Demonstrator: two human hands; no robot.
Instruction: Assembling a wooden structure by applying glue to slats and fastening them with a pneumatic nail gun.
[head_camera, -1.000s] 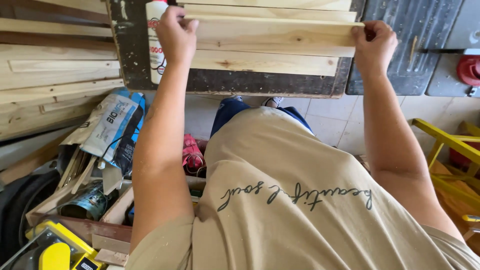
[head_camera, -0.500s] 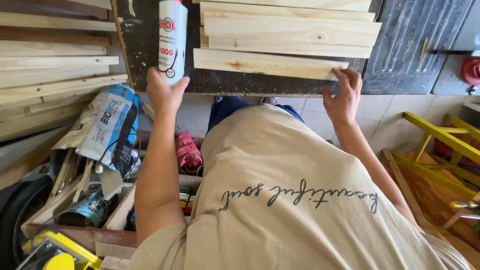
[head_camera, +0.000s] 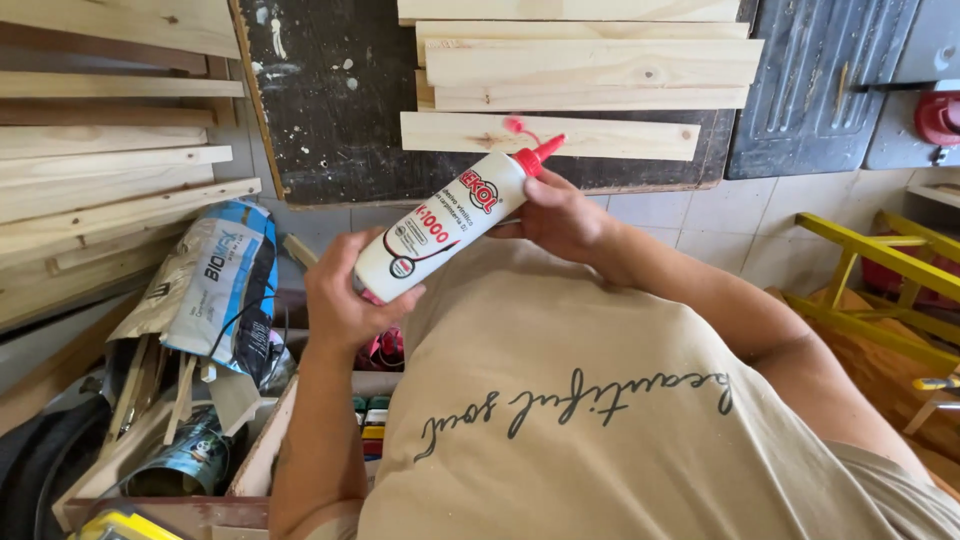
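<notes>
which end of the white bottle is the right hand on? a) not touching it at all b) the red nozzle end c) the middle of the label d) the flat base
b: the right hand grips the white bottle just below its red nozzle, while the left hand holds the base end.

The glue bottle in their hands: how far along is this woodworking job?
Done: several pale planks lie stacked on the dark board. In hand: the left hand grips the base of the white glue bottle, tilted, while the right hand is at the red nozzle. Left: no glue is visible on the nearest plank, so gluing seems not yet started.
</notes>
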